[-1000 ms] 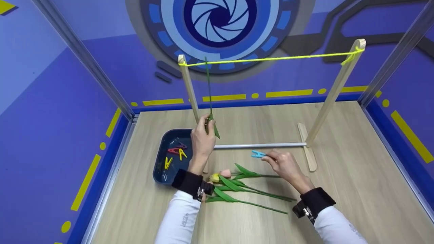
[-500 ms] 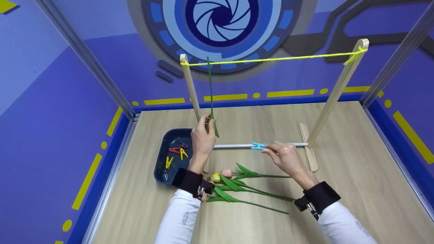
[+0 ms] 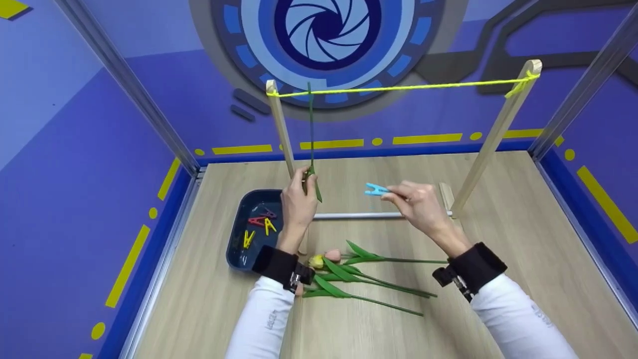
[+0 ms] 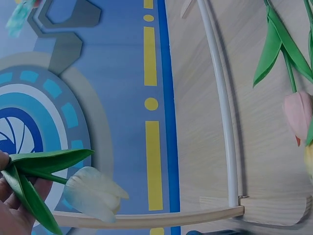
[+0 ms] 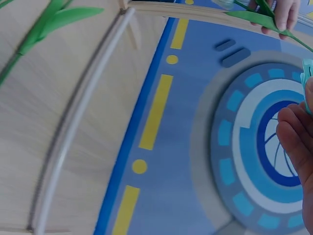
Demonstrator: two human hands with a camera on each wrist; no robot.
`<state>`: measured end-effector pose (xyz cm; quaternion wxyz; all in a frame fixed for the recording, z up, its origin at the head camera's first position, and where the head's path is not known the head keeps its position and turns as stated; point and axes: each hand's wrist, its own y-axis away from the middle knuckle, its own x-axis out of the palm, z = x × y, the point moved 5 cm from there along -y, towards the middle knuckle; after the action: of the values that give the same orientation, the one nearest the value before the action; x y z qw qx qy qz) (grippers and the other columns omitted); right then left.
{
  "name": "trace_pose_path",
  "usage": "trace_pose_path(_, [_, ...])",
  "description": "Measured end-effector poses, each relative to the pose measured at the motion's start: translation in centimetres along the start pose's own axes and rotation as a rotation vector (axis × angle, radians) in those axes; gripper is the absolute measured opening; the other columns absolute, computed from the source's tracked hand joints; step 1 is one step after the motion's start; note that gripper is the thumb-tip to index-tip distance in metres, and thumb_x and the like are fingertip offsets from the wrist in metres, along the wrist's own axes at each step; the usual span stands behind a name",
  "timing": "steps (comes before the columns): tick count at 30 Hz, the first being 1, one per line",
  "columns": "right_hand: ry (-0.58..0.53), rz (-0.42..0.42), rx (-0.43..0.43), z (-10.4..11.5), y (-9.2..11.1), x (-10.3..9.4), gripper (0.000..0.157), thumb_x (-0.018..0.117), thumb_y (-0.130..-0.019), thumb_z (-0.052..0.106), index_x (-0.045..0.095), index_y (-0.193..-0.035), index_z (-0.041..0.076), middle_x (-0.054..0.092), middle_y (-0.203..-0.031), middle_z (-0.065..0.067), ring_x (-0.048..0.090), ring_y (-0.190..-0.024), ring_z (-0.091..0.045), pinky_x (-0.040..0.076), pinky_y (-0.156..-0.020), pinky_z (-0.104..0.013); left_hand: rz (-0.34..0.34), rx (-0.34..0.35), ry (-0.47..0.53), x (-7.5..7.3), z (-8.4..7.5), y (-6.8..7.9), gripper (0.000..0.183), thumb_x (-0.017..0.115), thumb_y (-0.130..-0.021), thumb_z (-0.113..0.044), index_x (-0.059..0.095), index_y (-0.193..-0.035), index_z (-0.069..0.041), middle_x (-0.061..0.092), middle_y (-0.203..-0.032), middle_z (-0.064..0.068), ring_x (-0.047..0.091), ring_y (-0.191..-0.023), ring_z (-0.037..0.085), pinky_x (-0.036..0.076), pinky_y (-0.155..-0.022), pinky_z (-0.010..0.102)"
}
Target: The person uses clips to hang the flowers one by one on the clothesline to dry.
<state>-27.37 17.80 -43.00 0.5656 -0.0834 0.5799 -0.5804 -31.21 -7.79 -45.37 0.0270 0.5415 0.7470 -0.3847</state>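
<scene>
My left hand [image 3: 299, 199] grips a white tulip [image 4: 93, 193] by its stem and leaves. The bloom points down, hidden by the hand in the head view. Its green stem [image 3: 312, 129] rises so that the tip overlaps the yellow string [image 3: 398, 88] near the left post. To the right, my right hand [image 3: 418, 204] pinches a light blue clothespin [image 3: 376, 189] between thumb and fingers, above the white crossbar [image 3: 359, 216]. Several tulips [image 3: 344, 271], with pink and yellow blooms, lie on the table in front of the rack.
A dark blue tray [image 3: 232, 249] at the left holds red, purple and yellow clothespins [image 3: 269, 226]. Wooden posts [image 3: 491, 144] carry the string on both sides. Blue printed walls [image 3: 65, 164] enclose the wooden table [image 3: 369, 329].
My right hand has moved up and away from the tulips on the table, carrying the light blue clothespin past the crossbar. The left hand stays nearly still with its tulip.
</scene>
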Motion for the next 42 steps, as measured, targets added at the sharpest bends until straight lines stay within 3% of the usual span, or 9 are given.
trace_pose_path(5, [0.012,-0.028,-0.029,0.9,-2.8,-0.8,0.015,0.081,-0.078,0.008,0.077,-0.09,0.0,0.06,-0.063,-0.005,0.038,-0.05,-0.005,0.028,-0.047,-0.015,-0.016,-0.006,0.008,-0.1,0.1,0.0,0.023,0.057,-0.101,-0.015,0.063,-0.12,-0.004,0.074,-0.094,0.011,0.065,-0.071,0.019,0.05,-0.06,0.03])
trace_pose_path(10, [0.028,-0.048,-0.078,2.1,-5.9,-1.7,0.015,0.081,-0.077,0.006,0.076,-0.089,-0.001,0.066,-0.068,-0.009,0.05,-0.052,-0.012,0.035,-0.049,-0.017,-0.019,-0.007,0.024,0.1,0.1,0.0,0.022,0.056,-0.101,-0.015,0.064,-0.118,-0.005,0.074,-0.095,0.011,0.067,-0.072,0.019,0.051,-0.06,0.03])
trace_pose_path(14, [0.079,-0.017,-0.099,3.2,-8.5,-2.3,0.016,0.078,-0.082,0.012,0.076,-0.091,-0.002,0.066,-0.069,-0.011,0.054,-0.054,-0.016,0.04,-0.049,-0.023,-0.022,-0.008,0.028,0.1,0.0,0.1,0.021,0.056,-0.101,-0.015,0.064,-0.118,-0.005,0.076,-0.097,0.01,0.069,-0.076,0.02,0.053,-0.063,0.032])
trace_pose_path(23, [0.133,0.041,-0.038,4.6,-14.3,-3.1,0.024,0.065,-0.095,0.021,0.075,-0.095,-0.001,0.064,-0.071,-0.013,0.055,-0.057,-0.02,0.039,-0.054,-0.025,-0.004,0.004,0.016,0.0,0.1,0.1,0.024,0.056,-0.102,-0.016,0.063,-0.121,-0.004,0.075,-0.098,0.012,0.071,-0.075,0.021,0.055,-0.063,0.037])
trace_pose_path(32, [0.171,0.083,0.01,5.9,-18.6,-3.4,0.031,0.063,-0.096,0.025,0.075,-0.101,-0.003,0.072,-0.085,-0.018,0.067,-0.069,-0.03,0.055,-0.064,-0.038,0.013,-0.003,0.013,-0.3,0.6,0.0,0.024,0.055,-0.102,-0.017,0.063,-0.121,-0.005,0.075,-0.096,0.011,0.067,-0.069,0.018,0.05,-0.059,0.031])
trace_pose_path(42, [0.222,0.231,0.102,6.6,-21.4,-2.1,0.033,0.06,-0.099,0.028,0.076,-0.101,0.0,0.074,-0.087,-0.015,0.066,-0.071,-0.029,0.053,-0.068,-0.035,0.009,-0.02,0.017,-0.5,0.6,-0.1,0.024,0.054,-0.102,-0.016,0.063,-0.121,-0.005,0.075,-0.094,0.011,0.06,-0.062,0.015,0.044,-0.055,0.025])
